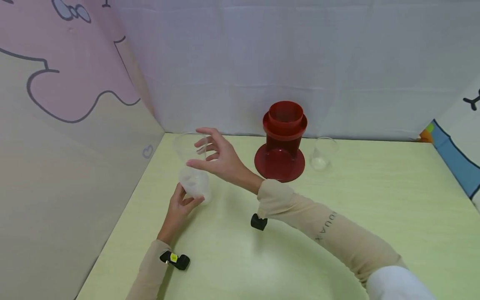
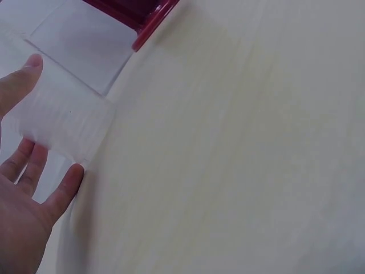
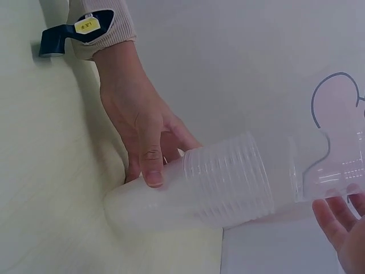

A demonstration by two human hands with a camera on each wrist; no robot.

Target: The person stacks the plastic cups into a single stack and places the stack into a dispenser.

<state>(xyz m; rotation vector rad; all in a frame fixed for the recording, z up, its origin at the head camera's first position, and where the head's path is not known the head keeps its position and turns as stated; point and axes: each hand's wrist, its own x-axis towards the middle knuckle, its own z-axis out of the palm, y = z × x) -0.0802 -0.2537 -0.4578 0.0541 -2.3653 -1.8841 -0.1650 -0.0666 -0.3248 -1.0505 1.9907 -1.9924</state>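
Observation:
My left hand (image 1: 178, 210) grips a stack of clear plastic cups (image 1: 193, 181) low on its side, at the left of the table. In the right wrist view the stack (image 3: 231, 180) shows several nested rims, with the left thumb laid along it. Just above its mouth, my right hand (image 1: 225, 160) holds a single clear plastic cup (image 1: 181, 146), thumb on one side and fingers curved about the other. A gap shows between this cup (image 3: 322, 171) and the top rim of the stack. The left wrist view has the left fingertips (image 2: 73, 177) against the stack's wall.
A red cup (image 1: 286, 114) sits in a taller red vessel on a round red base (image 1: 279, 168) near the back wall. Right of it stands another clear cup (image 1: 320, 161). A wall hanging (image 1: 93, 166) borders the table's left edge.

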